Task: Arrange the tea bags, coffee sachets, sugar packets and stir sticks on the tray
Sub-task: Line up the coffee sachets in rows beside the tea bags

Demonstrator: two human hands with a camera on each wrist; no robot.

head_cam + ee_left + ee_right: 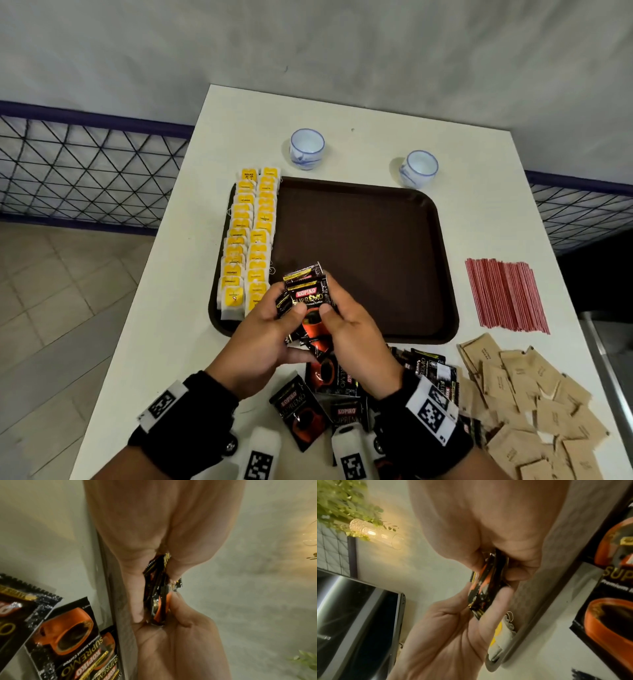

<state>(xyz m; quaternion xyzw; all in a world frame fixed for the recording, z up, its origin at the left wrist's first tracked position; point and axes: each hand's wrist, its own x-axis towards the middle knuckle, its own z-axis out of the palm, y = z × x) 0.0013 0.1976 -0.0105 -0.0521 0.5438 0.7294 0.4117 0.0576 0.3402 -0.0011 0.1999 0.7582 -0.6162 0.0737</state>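
Both hands hold one stack of black coffee sachets (307, 303) above the near edge of the brown tray (370, 240). My left hand (270, 329) grips the stack from the left, thumb on its front. My right hand (349, 329) pinches it from the right. The left wrist view shows the stack (157, 595) edge-on between the fingers; so does the right wrist view, stack (485, 588). Two rows of yellow tea bags (248, 240) fill the tray's left side. More coffee sachets (339, 394) lie loose on the table near me.
Red stir sticks (507, 294) lie in a bundle right of the tray. Brown sugar packets (527, 404) are scattered at the near right. Two white cups (306, 148) (418, 168) stand behind the tray. The table's left edge drops to a tiled floor (61, 291).
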